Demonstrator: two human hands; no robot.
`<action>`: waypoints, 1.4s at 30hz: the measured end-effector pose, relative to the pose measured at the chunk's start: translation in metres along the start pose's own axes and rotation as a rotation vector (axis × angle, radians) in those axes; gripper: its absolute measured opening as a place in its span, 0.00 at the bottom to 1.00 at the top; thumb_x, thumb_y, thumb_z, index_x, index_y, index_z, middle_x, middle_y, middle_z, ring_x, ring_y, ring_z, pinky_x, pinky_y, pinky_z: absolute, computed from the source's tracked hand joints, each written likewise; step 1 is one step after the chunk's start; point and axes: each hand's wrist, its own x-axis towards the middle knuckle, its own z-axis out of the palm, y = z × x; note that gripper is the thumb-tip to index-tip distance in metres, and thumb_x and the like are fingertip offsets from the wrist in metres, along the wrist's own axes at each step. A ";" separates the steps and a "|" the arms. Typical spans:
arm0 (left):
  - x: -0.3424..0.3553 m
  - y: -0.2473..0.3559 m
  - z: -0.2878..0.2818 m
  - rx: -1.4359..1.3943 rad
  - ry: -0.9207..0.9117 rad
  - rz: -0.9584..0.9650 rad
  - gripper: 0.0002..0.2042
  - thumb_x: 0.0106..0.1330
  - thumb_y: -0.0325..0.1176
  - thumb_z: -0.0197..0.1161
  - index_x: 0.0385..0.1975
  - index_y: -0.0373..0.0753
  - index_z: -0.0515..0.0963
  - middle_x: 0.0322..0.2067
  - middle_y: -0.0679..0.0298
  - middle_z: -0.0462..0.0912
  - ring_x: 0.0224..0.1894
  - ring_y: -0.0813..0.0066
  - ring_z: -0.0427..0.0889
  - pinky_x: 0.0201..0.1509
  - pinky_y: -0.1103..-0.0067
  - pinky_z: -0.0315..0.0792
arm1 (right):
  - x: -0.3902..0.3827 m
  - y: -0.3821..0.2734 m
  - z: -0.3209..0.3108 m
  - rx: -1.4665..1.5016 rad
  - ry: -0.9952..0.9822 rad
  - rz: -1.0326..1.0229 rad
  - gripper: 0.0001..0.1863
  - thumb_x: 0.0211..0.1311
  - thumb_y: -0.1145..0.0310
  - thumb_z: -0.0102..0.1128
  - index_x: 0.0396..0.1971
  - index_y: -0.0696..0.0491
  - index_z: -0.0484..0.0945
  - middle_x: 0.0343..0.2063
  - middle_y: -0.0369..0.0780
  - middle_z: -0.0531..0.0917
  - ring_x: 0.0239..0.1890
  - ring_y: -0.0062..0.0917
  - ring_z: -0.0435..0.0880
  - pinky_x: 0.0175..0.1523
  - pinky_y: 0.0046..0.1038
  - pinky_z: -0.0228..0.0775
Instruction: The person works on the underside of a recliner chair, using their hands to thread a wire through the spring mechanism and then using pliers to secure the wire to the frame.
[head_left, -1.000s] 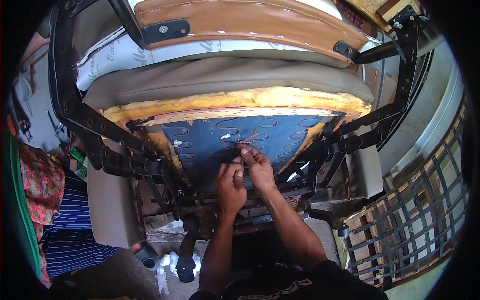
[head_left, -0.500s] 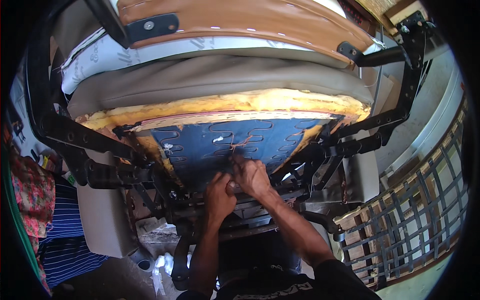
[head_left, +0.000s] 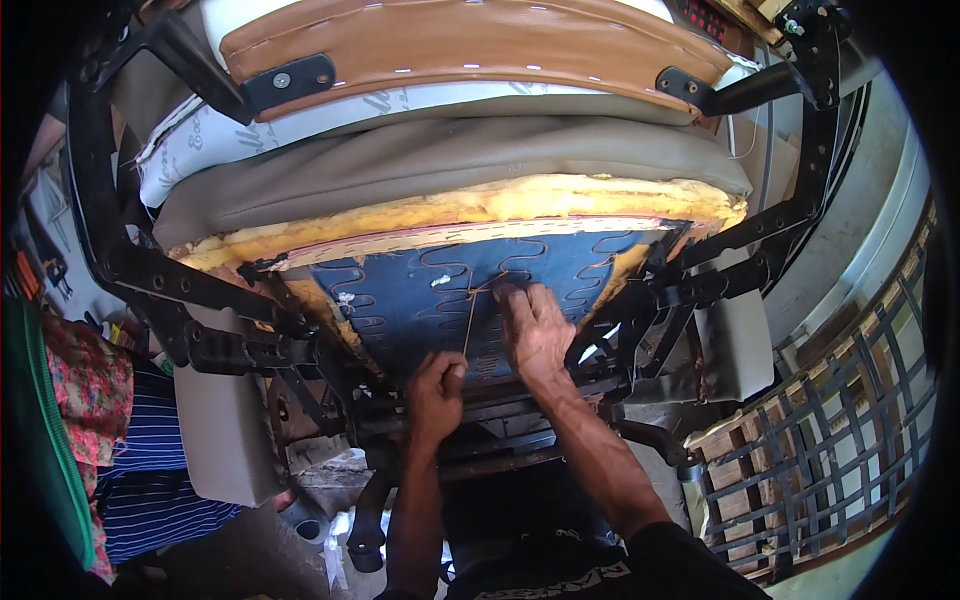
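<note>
A brown twine runs taut from a knot beside a wavy seat spring down to my left hand, whose closed fingers grip it. A short strand leads from the knot to the pinched fingertips of my right hand, held against the blue backing; those fingertips are partly hidden. The backing and springs belong to an upturned seat with yellow foam along its edge and a grey-brown cover. White tufts cling to a few springs.
Black metal frame arms flank the seat on both sides. Brown upholstery with staples lies beyond it. A webbed wooden panel leans at the right. Striped and floral cloth hangs at the left, near a grey padded piece.
My hands have moved apart: the right went up and rightward, the left slightly down. The twine between knot and left hand now shows stretched. The view has shifted slightly.
</note>
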 end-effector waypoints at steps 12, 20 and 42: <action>-0.002 0.003 -0.002 -0.093 -0.003 0.015 0.04 0.69 0.26 0.60 0.39 0.34 0.80 0.32 0.58 0.80 0.35 0.64 0.82 0.41 0.74 0.74 | 0.016 0.013 -0.001 0.008 -0.027 -0.150 0.17 0.53 0.74 0.68 0.44 0.43 0.87 0.39 0.32 0.79 0.42 0.34 0.77 0.35 0.37 0.77; -0.003 0.008 -0.002 -0.141 0.002 0.020 0.04 0.71 0.26 0.59 0.37 0.33 0.79 0.31 0.62 0.78 0.31 0.76 0.77 0.38 0.77 0.71 | -0.036 -0.030 0.012 0.483 -0.135 0.423 0.09 0.67 0.64 0.65 0.40 0.52 0.86 0.33 0.38 0.82 0.37 0.31 0.82 0.38 0.36 0.77; 0.072 -0.006 0.039 0.052 0.313 -0.127 0.11 0.68 0.36 0.69 0.44 0.38 0.87 0.28 0.58 0.88 0.30 0.75 0.81 0.41 0.74 0.76 | -0.109 -0.047 -0.075 0.708 -0.404 0.205 0.07 0.64 0.73 0.64 0.41 0.55 0.82 0.34 0.45 0.83 0.37 0.47 0.85 0.41 0.43 0.79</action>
